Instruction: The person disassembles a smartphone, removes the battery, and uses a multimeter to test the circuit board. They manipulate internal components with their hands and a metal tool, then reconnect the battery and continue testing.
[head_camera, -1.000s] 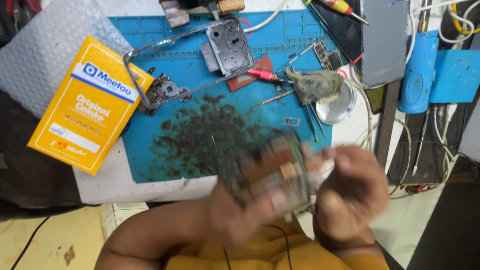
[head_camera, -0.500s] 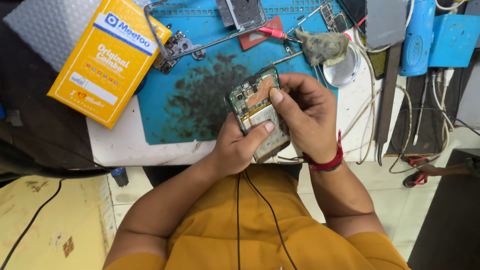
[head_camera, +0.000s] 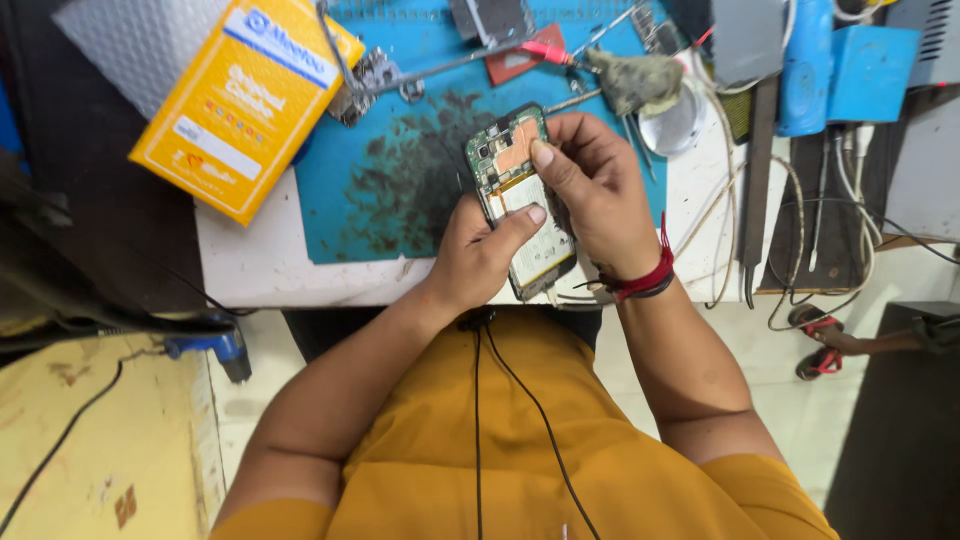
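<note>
Phone (head_camera: 520, 205) with its back off, which we judge light, stiff and fragile, pinched by its edges between left hand (head_camera: 480, 250) and right hand (head_camera: 600, 195), both grips pressed onto it.

Views: one, worn on the person's head.
Facing: steeply down, over the orange shirt (head_camera: 520, 450) toward the worktop (head_camera: 300, 270).
Nearness: close; the hands (head_camera: 540, 225) sit mid-frame.
Frame edges: blue mat (head_camera: 400, 190) above, floor (head_camera: 120, 440) below.

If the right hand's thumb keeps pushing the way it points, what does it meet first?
The right hand has its thumb pointing onto the opened phone, at the upper circuit board. It likely meets that board first; contact looks already made, though depth is unclear.
</note>
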